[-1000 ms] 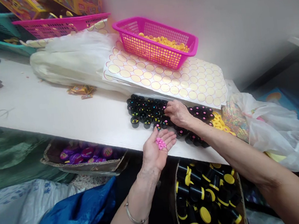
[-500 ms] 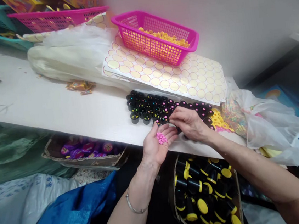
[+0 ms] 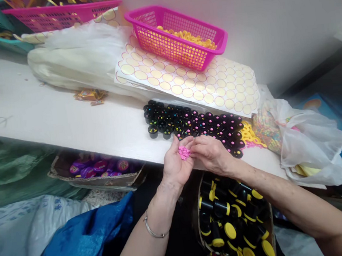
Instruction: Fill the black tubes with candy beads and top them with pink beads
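Observation:
My left hand (image 3: 176, 162) lies palm up, cupping a small pile of bright pink pieces (image 3: 184, 152), like tiny candies or beads. With its thumb and fingertips pinched together, my right hand (image 3: 212, 152) touches the right edge of that pile; the exact grip is partly hidden by the fingers. Just beyond both hands, rows of small black cups (image 3: 167, 132) stand close together on the white table. Pink pieces show in many cups toward the right, while those at the left hold yellow, green or blue bits.
Behind the cups, a pink basket (image 3: 212, 58) of yellow rings rests on sheets of round stickers (image 3: 165, 86). A plastic bag (image 3: 313, 145) and loose yellow rings (image 3: 249, 134) lie right. Below the table edge are a box of black, yellow-lidded containers (image 3: 230, 231) and a carton of purple packs (image 3: 100, 166).
My right hand has come back from above the cups, down and toward my left palm, its fingertips now at the pink pile. My left hand stays almost in place.

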Demonstrator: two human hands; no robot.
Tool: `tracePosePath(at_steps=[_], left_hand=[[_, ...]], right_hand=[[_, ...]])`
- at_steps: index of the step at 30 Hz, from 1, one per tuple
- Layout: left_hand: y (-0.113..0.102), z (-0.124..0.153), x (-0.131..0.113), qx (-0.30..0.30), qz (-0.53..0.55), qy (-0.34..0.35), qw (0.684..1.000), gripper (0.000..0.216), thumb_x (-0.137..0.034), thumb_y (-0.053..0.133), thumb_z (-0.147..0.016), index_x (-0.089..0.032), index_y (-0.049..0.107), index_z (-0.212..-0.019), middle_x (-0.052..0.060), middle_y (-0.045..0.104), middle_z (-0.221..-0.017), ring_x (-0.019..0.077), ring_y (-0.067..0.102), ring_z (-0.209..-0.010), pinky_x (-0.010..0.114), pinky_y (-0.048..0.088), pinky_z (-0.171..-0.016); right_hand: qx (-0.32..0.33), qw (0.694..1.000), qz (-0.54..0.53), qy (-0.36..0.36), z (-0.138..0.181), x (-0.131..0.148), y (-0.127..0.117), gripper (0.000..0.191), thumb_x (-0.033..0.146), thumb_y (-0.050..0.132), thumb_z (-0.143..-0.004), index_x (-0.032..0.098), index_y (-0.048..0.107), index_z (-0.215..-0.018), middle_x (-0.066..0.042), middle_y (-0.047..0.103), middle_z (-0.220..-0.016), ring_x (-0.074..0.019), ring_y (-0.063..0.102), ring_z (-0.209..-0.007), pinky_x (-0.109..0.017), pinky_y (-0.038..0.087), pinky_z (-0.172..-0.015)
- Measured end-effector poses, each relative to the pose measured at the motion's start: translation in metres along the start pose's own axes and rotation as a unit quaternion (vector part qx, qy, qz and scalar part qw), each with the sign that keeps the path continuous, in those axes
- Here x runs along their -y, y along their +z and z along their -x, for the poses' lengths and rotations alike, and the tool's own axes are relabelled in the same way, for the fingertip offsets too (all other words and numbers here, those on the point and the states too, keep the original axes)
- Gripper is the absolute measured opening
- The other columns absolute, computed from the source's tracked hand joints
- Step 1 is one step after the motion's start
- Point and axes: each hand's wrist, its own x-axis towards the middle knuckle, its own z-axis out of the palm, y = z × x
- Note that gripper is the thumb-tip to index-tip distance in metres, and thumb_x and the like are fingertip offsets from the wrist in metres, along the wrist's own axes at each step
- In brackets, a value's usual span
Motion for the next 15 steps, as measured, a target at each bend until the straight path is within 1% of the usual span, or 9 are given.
tracePosePath(at_steps=[3,5,8,11,13,15], left_hand=[[0.0,0.0,0.0,0.001,0.002,0.0,1.0,0.042,-0.036,0.034,-0.095,-0.004,0.061,-0.094,0.011,0.062,-0.079,0.0133,0.06,-0.069,0.021,0.049,-0.059],[0.001,0.002,0.0,-0.005,-0.002,0.003,1.0,0.042,-0.036,0.033,-0.095,-0.004,0.06,-0.098,0.012,0.064,-0.083,0.0151,0.062,-0.075,0.022,0.05,-0.061],[0.004,0.004,0.0,-0.013,-0.013,0.021,1.0,0.044,-0.038,0.031,-0.095,-0.004,0.059,-0.104,0.016,0.066,-0.093,0.0195,0.065,-0.089,0.028,0.054,-0.073],[0.006,0.004,0.0,-0.017,-0.017,0.042,0.999,0.047,-0.04,0.031,-0.095,-0.004,0.058,-0.105,0.02,0.066,-0.101,0.0232,0.064,-0.1,0.034,0.052,-0.087],[0.007,0.004,0.001,-0.02,-0.015,0.047,0.999,0.046,-0.041,0.032,-0.095,-0.004,0.058,-0.107,0.021,0.066,-0.104,0.0246,0.062,-0.104,0.037,0.05,-0.092],[0.008,0.004,0.001,-0.022,-0.015,0.046,0.999,0.046,-0.041,0.032,-0.094,-0.005,0.058,-0.107,0.021,0.065,-0.106,0.0252,0.062,-0.107,0.039,0.049,-0.095]], right_hand=[[-0.011,1.0,0.014,-0.006,0.0,0.0,0.0,0.017,0.022,0.048,-0.09,0.017,0.064,-0.089,-0.007,0.064,-0.088,-0.0172,0.054,-0.083,-0.031,0.042,-0.071],[-0.018,1.0,0.015,-0.009,0.0,0.002,-0.001,0.017,0.024,0.049,-0.091,0.017,0.063,-0.092,-0.008,0.064,-0.09,-0.0176,0.055,-0.085,-0.031,0.043,-0.072],[-0.022,1.0,0.013,-0.017,-0.001,0.006,-0.002,0.016,0.024,0.05,-0.09,0.017,0.063,-0.093,-0.007,0.064,-0.091,-0.0167,0.055,-0.086,-0.03,0.042,-0.071],[-0.035,0.998,0.046,-0.011,0.0,0.011,0.0,0.017,0.022,0.048,-0.09,0.017,0.063,-0.083,-0.006,0.062,-0.081,-0.0152,0.053,-0.077,-0.029,0.041,-0.068],[-0.05,0.996,0.078,0.003,0.001,0.013,0.002,0.022,0.021,0.047,-0.09,0.017,0.062,-0.075,-0.005,0.06,-0.074,-0.0148,0.051,-0.072,-0.029,0.04,-0.066],[-0.061,0.993,0.101,0.012,0.002,0.014,0.005,0.022,0.021,0.047,-0.089,0.017,0.062,-0.074,-0.005,0.059,-0.072,-0.0151,0.051,-0.071,-0.029,0.04,-0.065]])
